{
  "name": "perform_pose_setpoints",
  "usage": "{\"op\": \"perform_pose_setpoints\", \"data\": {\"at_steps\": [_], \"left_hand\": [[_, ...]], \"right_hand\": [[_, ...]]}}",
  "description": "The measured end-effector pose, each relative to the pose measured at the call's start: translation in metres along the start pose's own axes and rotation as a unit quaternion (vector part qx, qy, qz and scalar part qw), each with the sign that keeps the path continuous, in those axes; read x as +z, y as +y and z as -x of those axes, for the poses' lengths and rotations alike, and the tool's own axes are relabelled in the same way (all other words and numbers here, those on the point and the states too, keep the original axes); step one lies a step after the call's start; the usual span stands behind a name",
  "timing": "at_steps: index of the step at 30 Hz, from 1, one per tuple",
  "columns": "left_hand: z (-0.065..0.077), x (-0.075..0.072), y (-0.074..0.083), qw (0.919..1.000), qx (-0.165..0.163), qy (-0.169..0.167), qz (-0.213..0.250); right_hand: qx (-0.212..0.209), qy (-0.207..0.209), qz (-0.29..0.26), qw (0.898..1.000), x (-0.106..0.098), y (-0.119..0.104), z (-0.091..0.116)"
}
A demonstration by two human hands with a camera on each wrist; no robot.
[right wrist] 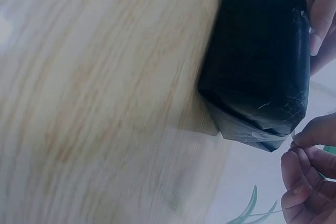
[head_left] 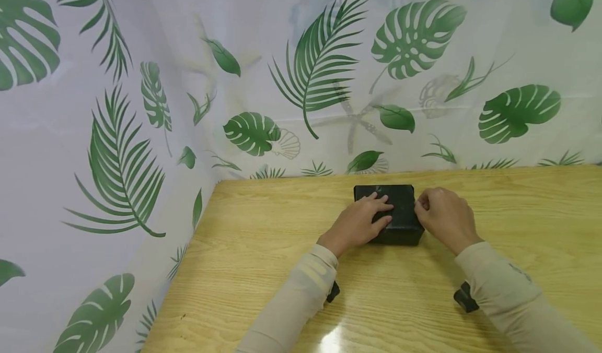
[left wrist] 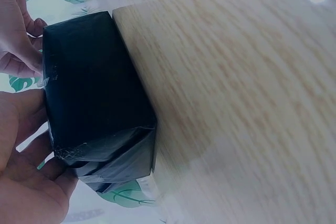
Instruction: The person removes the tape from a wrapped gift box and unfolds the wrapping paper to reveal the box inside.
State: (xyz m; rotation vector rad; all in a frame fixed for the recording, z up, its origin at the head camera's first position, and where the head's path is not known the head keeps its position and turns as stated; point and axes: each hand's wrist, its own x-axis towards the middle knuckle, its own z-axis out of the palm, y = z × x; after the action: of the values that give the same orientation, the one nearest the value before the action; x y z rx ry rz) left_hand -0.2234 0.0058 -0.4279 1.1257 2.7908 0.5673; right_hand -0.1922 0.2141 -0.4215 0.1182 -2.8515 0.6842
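A box wrapped in black paper (head_left: 400, 207) lies on the table near its back edge. My left hand (head_left: 359, 221) rests on top of it with the fingers spread. At the box's right end, my right hand (head_left: 447, 217) pinches thumb and forefinger at the top edge. A thin bit of what looks like clear tape runs from the box corner to those fingertips in the right wrist view. Folded wrapping with shiny clear tape (right wrist: 257, 136) covers this end. More folds (left wrist: 115, 156) show at the left end in the left wrist view.
The wooden table (head_left: 263, 248) meets a white leaf-patterned curtain (head_left: 329, 81) at the back and left. Black wrist-worn devices (head_left: 465, 296) show under both sleeves.
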Motion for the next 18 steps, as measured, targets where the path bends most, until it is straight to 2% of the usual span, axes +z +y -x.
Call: {"op": "perform_pose_setpoints", "data": {"at_steps": [18], "left_hand": [[0.0002,0.0004,-0.0004,1.0000,0.000,0.001,0.002]], "right_hand": [[-0.003,0.005,0.004,1.000,-0.0036,0.0092,0.0032]]}}
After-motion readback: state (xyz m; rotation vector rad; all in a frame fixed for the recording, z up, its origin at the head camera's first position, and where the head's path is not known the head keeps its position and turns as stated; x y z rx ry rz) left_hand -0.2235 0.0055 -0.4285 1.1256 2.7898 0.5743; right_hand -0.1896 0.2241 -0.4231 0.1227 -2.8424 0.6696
